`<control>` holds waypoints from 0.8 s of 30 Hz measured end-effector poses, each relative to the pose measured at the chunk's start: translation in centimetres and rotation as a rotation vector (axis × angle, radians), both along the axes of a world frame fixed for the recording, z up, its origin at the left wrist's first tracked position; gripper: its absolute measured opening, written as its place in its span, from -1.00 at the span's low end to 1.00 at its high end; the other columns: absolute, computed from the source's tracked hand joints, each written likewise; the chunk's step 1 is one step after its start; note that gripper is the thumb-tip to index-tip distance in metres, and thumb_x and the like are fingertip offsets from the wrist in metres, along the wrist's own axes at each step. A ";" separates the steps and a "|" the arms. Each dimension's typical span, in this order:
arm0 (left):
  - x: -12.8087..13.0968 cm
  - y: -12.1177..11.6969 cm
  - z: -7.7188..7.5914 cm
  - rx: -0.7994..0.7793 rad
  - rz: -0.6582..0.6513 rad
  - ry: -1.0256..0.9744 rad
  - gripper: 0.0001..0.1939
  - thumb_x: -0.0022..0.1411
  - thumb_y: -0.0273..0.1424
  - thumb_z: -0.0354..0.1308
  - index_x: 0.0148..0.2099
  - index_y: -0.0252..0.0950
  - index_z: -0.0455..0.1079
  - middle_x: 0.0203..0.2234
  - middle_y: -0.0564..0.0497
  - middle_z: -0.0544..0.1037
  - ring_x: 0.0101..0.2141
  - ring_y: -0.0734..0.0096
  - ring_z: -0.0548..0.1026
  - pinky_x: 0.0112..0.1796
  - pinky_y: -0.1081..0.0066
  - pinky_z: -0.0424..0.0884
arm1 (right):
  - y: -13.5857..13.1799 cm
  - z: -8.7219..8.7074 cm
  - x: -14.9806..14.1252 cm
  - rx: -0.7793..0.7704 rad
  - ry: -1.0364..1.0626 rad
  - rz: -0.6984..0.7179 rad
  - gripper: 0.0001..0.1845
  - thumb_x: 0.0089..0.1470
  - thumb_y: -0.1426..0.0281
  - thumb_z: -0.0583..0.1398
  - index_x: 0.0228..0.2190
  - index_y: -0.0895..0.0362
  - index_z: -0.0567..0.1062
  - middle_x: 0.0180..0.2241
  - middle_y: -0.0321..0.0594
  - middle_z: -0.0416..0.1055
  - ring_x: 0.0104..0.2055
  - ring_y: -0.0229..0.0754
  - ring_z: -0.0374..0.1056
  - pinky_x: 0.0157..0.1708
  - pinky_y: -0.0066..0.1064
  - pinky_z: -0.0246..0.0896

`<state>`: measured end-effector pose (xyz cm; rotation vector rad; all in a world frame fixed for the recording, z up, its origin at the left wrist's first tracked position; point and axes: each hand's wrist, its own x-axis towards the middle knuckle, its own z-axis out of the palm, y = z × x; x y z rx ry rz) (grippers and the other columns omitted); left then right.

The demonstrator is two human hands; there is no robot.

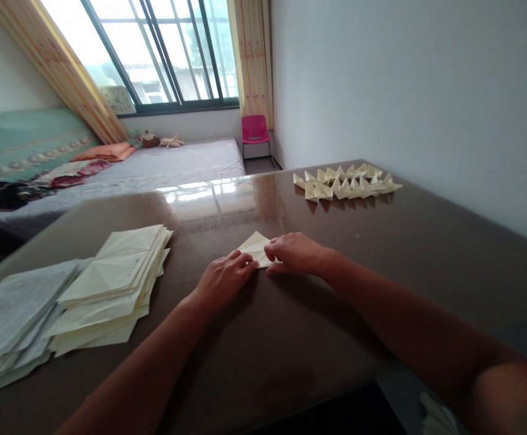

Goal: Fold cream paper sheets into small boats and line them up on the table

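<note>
A small cream sheet of folded paper (255,244) lies on the brown table between my hands, its pointed corner facing away from me. My left hand (231,272) holds the near left part of it, fingers bent and thumb at the near edge. On the other side, my right hand (293,254) has its fingers curled and grips the right part of the paper. My fingers hide both sides of the paper. Farther off to the right stand several folded paper boats (347,184) in rows.
To the left lie a stack of creased cream sheets (113,266) and a stack of greyish printed sheets (14,308). The glossy table (245,350) meets the white wall on the right. Beyond it are a bed (200,158) and a pink chair (255,129).
</note>
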<state>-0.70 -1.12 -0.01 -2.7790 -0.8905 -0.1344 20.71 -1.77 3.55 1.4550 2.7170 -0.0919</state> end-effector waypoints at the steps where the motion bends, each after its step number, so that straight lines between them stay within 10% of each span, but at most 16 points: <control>1: 0.2 0.0 0.0 0.020 0.000 0.002 -0.78 0.33 -0.41 -0.01 -0.05 -0.23 0.39 -0.24 -0.04 0.51 -0.19 0.30 0.41 -0.27 0.38 0.36 | -0.1 -0.1 -0.2 0.024 0.020 0.025 -0.65 0.09 0.12 0.13 -0.24 0.10 0.51 -0.18 -0.10 0.50 -0.21 -0.07 0.44 -0.36 -0.43 0.16; 13: -0.1 -0.1 0.1 -0.003 0.075 -0.164 -0.68 0.30 -0.14 0.00 -0.05 -0.21 0.37 -0.21 -0.03 0.51 -0.14 0.24 0.39 -0.20 0.32 0.35 | 1.5 -2.1 0.3 0.231 0.071 0.143 -0.83 0.16 0.44 0.07 -0.28 0.11 0.47 -0.27 -0.16 0.44 -0.32 -0.17 0.37 -0.36 -0.41 0.05; 24: 0.8 -1.9 0.7 -0.154 -0.107 -0.119 -0.77 0.29 -0.34 -0.01 -0.04 -0.16 0.37 -0.15 0.00 0.47 -0.11 0.29 0.35 -0.19 0.35 0.34 | 3.2 -3.1 1.8 0.063 0.386 0.270 -0.83 0.08 0.53 0.12 -0.39 0.15 0.53 -0.31 -0.18 0.43 -0.22 -0.22 0.29 -0.20 -0.45 0.12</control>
